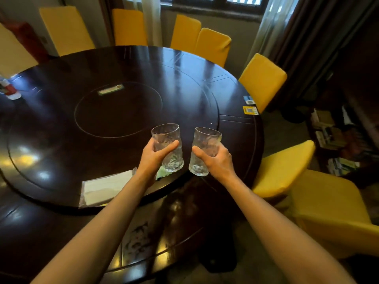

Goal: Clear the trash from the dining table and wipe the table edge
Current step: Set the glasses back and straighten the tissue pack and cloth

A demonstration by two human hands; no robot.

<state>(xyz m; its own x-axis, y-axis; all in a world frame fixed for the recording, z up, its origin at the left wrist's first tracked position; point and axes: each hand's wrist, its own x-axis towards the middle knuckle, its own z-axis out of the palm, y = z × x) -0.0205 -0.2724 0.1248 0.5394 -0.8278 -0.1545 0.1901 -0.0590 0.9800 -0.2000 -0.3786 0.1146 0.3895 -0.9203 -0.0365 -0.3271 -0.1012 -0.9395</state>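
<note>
Left hand: the left hand (152, 155) is wrapped around a clear, textured drinking glass with a wavy waist (168, 147), thumb across the front, holding it upright above the near table edge.
Right hand: the right hand (217, 160) grips a 2nd clear textured glass of the same shape (205, 150), tilted slightly toward the other; the 2 glasses are near each other but apart.
Under the left glass: a pale green crumpled scrap (162, 174) lies on the table, partly hidden by the wrist.
Beside it: a flat white paper sheet in a clear plastic sleeve (104, 188) lies at the near rim, left of the forearm.
Table: a large round, dark glossy wooden dining table (61, 119) with an inset circular centre.
Labels: 2 small cards, 1 blue (248, 100) and 1 yellow (250, 110), sit at the right rim; their print is too small to read.
Far left: a red-and-white bottle (10, 90) stands at the rim.
Around: yellow fabric-covered chairs (263, 79) ring the table.
</note>
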